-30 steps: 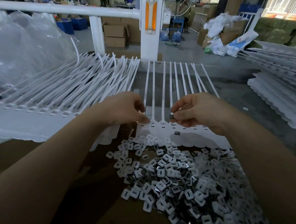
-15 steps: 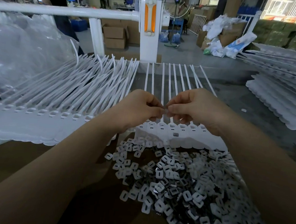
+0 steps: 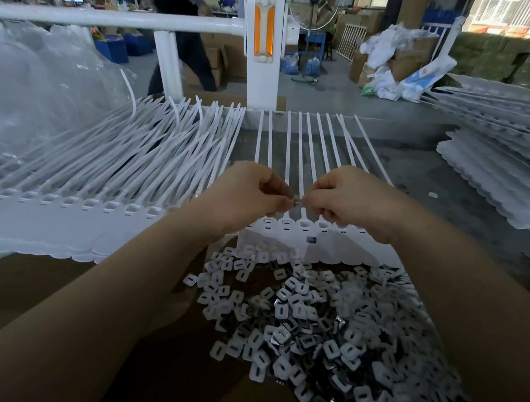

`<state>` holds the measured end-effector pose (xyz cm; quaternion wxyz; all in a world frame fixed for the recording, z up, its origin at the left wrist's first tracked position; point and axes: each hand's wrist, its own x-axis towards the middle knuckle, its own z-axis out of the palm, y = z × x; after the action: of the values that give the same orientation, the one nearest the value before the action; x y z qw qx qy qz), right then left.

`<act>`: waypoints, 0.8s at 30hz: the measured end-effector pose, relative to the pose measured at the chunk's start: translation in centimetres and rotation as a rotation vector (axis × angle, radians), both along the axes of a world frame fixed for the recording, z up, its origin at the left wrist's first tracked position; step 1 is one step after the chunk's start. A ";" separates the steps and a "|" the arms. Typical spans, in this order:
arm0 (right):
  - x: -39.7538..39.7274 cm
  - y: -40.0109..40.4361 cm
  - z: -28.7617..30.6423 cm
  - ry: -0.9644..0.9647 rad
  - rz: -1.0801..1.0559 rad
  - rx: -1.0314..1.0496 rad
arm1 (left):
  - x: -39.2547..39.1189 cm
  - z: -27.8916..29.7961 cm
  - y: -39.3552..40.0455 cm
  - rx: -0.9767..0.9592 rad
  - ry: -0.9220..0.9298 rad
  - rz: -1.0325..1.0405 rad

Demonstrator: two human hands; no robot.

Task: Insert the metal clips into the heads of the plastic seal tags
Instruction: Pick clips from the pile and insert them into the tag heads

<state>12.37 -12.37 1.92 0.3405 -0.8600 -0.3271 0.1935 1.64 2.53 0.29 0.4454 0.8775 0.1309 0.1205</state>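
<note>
Nearest: one heap of clips (image 3: 311, 329), white and dark, too many to count. Next: two hands, left hand (image 3: 245, 196) and right hand (image 3: 348, 197), fingertips together, both pinching one small metal clip (image 3: 296, 201). Beneath: one sheet of seal tags (image 3: 302, 225), about eight straps; one dark clip (image 3: 311, 239) lying on it. Left: one larger tag stack (image 3: 102, 170). Far: one white post (image 3: 262, 43).

Both hands meet at the centre: the left hand (image 3: 251, 196) and right hand (image 3: 348, 200) pinch what seems one small metal clip (image 3: 296, 202) above the row of seal tags (image 3: 302, 227). At 6 o'clock lies a heap of clips (image 3: 318, 324).
</note>
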 end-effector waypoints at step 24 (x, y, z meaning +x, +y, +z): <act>0.4 0.3 -1.3 -0.038 -0.046 -0.212 | 0.1 -1.4 0.2 0.469 0.136 -0.226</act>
<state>12.81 -12.05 0.62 0.2457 -0.9020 -0.2915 0.2029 1.79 2.75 -1.10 0.2305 0.9719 0.0303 0.0378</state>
